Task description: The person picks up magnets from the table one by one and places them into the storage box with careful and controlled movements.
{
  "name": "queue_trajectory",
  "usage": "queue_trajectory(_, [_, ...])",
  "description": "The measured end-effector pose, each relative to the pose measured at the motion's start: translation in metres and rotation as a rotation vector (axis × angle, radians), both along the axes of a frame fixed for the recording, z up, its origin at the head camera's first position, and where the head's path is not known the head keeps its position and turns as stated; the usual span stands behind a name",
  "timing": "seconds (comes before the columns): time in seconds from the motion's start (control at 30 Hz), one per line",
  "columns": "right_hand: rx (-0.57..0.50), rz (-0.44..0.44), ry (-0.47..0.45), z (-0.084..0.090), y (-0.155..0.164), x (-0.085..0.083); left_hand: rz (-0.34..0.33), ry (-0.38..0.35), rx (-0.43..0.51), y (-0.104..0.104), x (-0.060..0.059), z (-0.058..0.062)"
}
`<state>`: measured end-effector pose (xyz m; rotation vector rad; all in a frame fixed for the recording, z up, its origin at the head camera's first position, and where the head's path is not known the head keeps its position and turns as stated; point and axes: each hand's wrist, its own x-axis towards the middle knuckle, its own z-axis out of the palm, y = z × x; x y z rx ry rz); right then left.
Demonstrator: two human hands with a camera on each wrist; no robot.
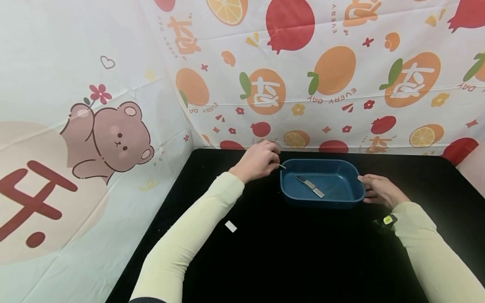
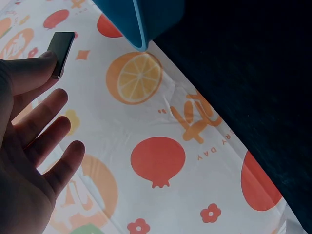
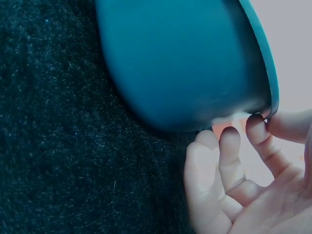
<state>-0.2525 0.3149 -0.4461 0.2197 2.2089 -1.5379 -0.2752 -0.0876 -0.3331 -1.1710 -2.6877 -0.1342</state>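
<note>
My left hand (image 1: 259, 161) pinches a small flat rectangular metallic block (image 2: 62, 54) between thumb and index finger, its other fingers spread apart. In the head view that hand is just beside the left end of a blue plastic tray (image 1: 342, 198). Several similar silvery blocks (image 1: 310, 186) lie in a slanting row on the tray's floor. At the tray's right end my right hand (image 1: 382, 190) pinches the rim between thumb and index finger. The remaining fingers (image 3: 229, 151) are bent close under the tray's outer wall. A pale rectangular block (image 1: 230, 226) lies on the table near my left forearm.
The black table (image 1: 295, 261) reaches back to a white cloth (image 1: 227, 92) printed with fruit. Another cloth (image 1: 125, 202) with a bear print hangs along the left side. A small dark object with a yellow-green square (image 1: 388, 219) is at my right wrist.
</note>
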Motion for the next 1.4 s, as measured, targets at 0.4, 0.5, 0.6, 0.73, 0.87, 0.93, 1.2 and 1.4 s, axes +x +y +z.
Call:
queue_trajectory(0.4, [-0.012, -0.011, 0.001, -0.001, 0.0, 0.001, 0.001, -0.012, -0.014, 0.016, -0.001, -0.002])
queue_trajectory(0.5, [-0.011, -0.009, -0.005, -0.003, -0.002, 0.001, -0.011, -0.023, -0.017, 0.018, -0.002, -0.006])
queue_trajectory(0.6, [-0.012, -0.014, -0.007, -0.004, -0.003, 0.001, -0.012, -0.023, -0.025, 0.022, -0.003, -0.007])
queue_trajectory(0.73, [-0.014, -0.022, -0.003, -0.003, -0.002, 0.0, -0.017, -0.009, -0.045, 0.028, -0.004, -0.005])
queue_trajectory(0.87, [-0.015, -0.021, 0.0, -0.002, -0.001, 0.0, -0.046, 0.023, -0.08, 0.036, -0.004, -0.001])
queue_trajectory(0.93, [-0.014, -0.018, -0.002, -0.001, -0.001, 0.0, -0.051, 0.029, -0.09, 0.039, -0.005, 0.001])
queue_trajectory(1.2, [-0.009, -0.006, 0.015, 0.001, -0.001, 0.002, -0.066, 0.037, -0.108, 0.051, -0.006, 0.005])
queue_trajectory(1.4, [-0.005, -0.008, 0.011, 0.0, -0.001, 0.002, -0.047, 0.007, -0.096, 0.055, -0.008, 0.002])
